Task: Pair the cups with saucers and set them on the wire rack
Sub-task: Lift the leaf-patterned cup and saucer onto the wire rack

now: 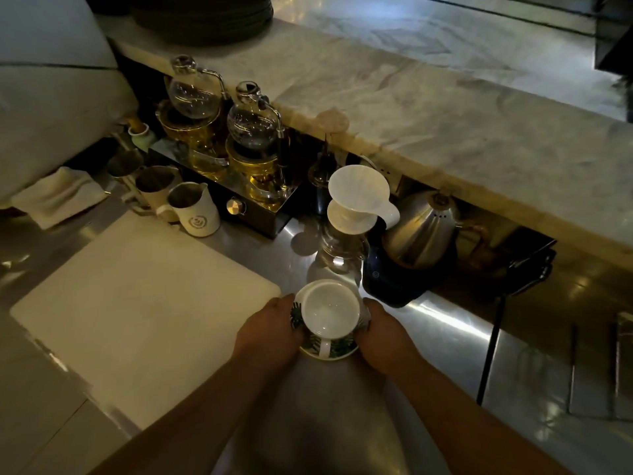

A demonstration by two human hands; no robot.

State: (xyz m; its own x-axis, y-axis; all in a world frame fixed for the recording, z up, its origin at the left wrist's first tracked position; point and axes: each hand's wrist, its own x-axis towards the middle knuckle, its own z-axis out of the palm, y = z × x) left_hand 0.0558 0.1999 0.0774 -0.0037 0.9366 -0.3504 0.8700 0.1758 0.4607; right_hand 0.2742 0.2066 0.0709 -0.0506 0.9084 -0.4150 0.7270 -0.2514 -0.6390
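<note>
Forearms in from 6 o'clock, meeting just below frame centre. Left hand (270,323) gripping saucer (337,352) at its 9 o'clock edge, thumb up against the rim, fingers curled out of sight beneath. Right hand (380,332) gripping same saucer at its 3 o'clock edge, fingertips hidden under it. White cup (330,310) upright on saucer, empty, handle pointing to 6 o'clock. Dark leaf print on saucer rim and on cup's outer wall. Can't tell whether saucer resting on steel counter (445,337) or held just off it.

Positions around cup:
- 9 o'clock: white cutting board (137,303), flat on counter, near left hand, not touching.
- 12 o'clock: glass server (339,252) just beyond saucer, white dripper (358,190) seated on top.
- 1 o'clock: dark base (387,279), steel kettle (421,234) at its far end.
- 10 o'clock: three milk pitchers (197,210) in a row, beyond board.
- 11 o'clock: two glass siphon brewers (251,121) on mirrored burner box, one knob on front.
- Far 9 o'clock: folded cloth (58,197).
- 12 through 3 o'clock: marble ledge (445,97), overhanging the gear.
</note>
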